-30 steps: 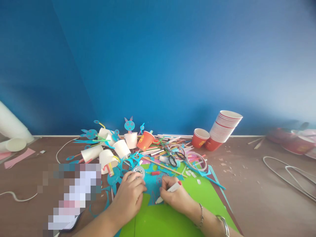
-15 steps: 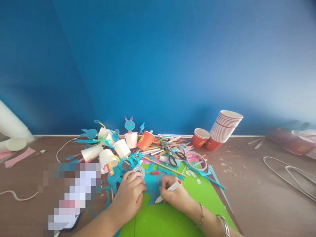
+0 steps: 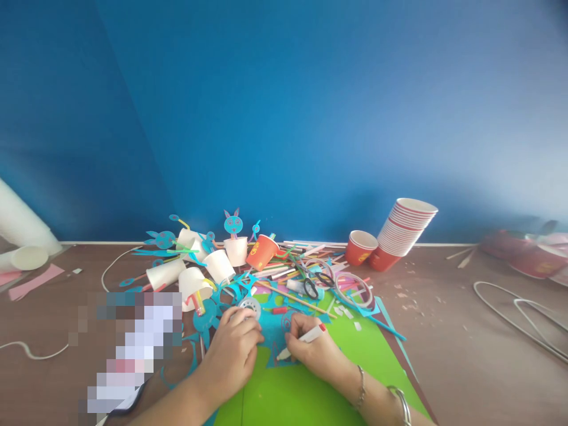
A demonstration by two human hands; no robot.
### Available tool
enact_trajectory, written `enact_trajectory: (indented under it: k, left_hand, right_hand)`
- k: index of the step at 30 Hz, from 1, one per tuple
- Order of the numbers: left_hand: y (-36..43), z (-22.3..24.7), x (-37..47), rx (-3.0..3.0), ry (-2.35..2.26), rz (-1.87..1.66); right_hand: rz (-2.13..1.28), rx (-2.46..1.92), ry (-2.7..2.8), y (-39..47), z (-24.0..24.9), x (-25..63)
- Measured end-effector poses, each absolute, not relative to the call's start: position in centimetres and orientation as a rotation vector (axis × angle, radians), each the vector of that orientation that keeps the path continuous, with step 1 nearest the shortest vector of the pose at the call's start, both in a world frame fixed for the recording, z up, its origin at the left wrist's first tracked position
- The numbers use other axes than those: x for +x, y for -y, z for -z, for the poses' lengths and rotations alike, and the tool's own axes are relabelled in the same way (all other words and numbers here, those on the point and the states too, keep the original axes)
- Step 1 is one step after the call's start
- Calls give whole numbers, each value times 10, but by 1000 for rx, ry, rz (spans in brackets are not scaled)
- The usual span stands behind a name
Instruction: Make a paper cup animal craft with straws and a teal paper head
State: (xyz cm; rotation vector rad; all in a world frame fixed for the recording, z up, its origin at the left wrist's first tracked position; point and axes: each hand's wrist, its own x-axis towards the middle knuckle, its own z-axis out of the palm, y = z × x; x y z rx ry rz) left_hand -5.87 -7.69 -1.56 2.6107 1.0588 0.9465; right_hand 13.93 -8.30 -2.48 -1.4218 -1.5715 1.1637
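Observation:
My right hand (image 3: 310,346) grips a white marker (image 3: 314,333) with a red end, its tip down at the lower part of a blue sheet of paper (image 3: 271,330). Pinkish-red lines, among them a spiral, are drawn on that paper. My left hand (image 3: 238,342) lies over the sheet's left side, fingers loosely bent and resting on it, grasping nothing visible. Just beyond its fingertips is a roll of tape (image 3: 249,307). A red marker cap (image 3: 279,310) lies at the paper's upper edge. Underneath is a bright green sheet (image 3: 302,396).
Paper cups (image 3: 219,266) with blue cut-out figures stand and lie at back left. Scissors (image 3: 310,287) rest among straws and scraps. A leaning stack of cups (image 3: 406,228) stands at back right by a red cup (image 3: 361,247). A white cable (image 3: 517,302) loops at right.
The marker tip has shifted slightly up and left across the blue paper, with my right hand moving a little. My left hand stays in place.

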Motion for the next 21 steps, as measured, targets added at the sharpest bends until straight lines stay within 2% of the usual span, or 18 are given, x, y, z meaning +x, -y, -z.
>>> enact_trajectory:
  k: [21]
  left_hand:
    - [78,18,-59,2604,-1043,-965]
  right_hand:
    - [-1139,-1432,1530,82,28,141]
